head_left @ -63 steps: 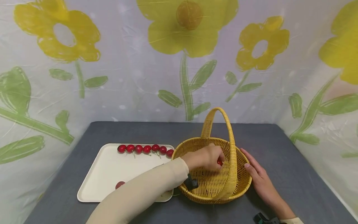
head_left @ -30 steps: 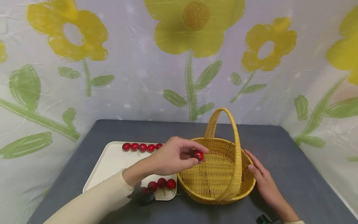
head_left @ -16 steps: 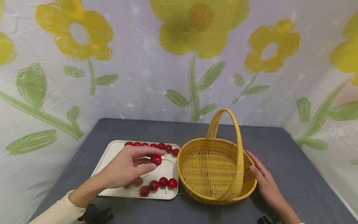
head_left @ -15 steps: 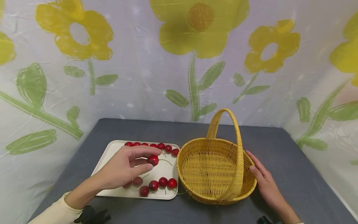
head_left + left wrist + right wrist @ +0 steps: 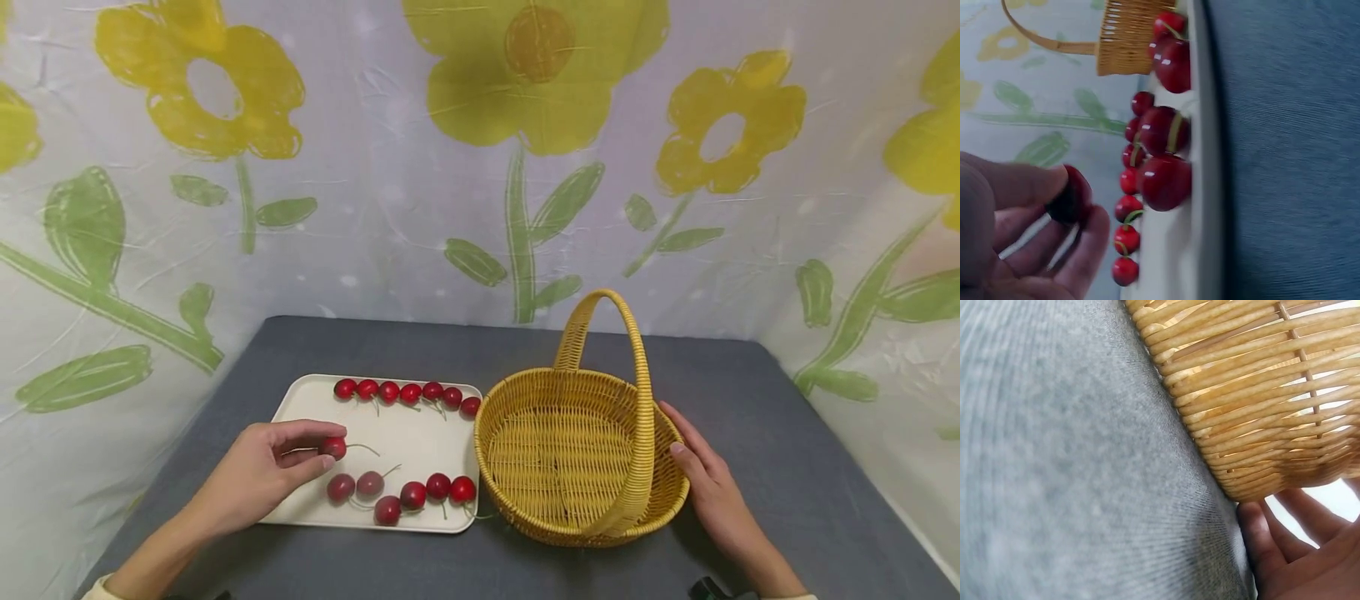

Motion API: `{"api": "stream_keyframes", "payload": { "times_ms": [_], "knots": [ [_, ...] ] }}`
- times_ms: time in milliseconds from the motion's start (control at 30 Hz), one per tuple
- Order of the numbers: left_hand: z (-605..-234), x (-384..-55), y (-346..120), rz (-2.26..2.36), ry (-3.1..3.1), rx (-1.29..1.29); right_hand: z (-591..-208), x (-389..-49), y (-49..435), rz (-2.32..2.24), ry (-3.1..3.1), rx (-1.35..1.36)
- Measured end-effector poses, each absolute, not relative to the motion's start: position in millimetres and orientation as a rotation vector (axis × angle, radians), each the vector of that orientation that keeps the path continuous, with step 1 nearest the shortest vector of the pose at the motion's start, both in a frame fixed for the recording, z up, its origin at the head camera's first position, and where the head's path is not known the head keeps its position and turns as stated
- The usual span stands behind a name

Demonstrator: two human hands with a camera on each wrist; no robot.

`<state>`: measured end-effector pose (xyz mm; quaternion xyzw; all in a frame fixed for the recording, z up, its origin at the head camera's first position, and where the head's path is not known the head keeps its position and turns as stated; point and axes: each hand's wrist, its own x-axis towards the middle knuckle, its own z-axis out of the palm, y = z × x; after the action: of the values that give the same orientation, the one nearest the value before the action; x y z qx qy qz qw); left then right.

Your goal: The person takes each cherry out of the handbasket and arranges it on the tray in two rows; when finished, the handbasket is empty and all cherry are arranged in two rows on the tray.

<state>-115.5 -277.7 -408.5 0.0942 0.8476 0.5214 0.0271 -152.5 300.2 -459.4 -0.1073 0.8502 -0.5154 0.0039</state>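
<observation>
My left hand (image 5: 251, 475) pinches a red cherry (image 5: 333, 448) between thumb and fingertips, over the left part of the white tray (image 5: 296, 504). The cherry's stem points right. In the left wrist view the held cherry (image 5: 1074, 197) looks dark on its near side. Several cherries (image 5: 388, 392) form a row along the tray's back edge, and several more (image 5: 412, 497) lie in an uneven line near its front. On the right, my right hand (image 5: 708, 483) rests against the outside of the yellow wicker basket (image 5: 558, 529), fingers fairly straight, thumb near the rim.
The basket stands close to the tray's right edge, its tall handle (image 5: 637, 392) arching over it. One cherry stem pokes over the tray's front right corner. Grey cloth (image 5: 510, 342) covers the table, and a flower-printed curtain (image 5: 360, 208) hangs behind.
My left hand has carried the cherry out of the basket and leftward over the tray, lower than before. The right hand has stayed at the basket. The view has shifted slightly.
</observation>
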Motion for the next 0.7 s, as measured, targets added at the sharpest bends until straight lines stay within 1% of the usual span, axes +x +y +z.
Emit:
{"api": "stream_keyframes", "payload": {
  "times_ms": [133, 367, 700],
  "knots": [
    [-423, -115, -281, 1.452, 2.731, 0.215, -459, -153, 301, -1.617, 2.663, -0.343],
    [-438, -111, -284, 1.210, 2.857, 0.246, -459, -153, 301, -1.598, 2.669, -0.318],
    [-442, -103, -294, 1.148, 2.788, 0.200, -459, -152, 300, -1.617, 2.666, -0.328]
  ]
}}
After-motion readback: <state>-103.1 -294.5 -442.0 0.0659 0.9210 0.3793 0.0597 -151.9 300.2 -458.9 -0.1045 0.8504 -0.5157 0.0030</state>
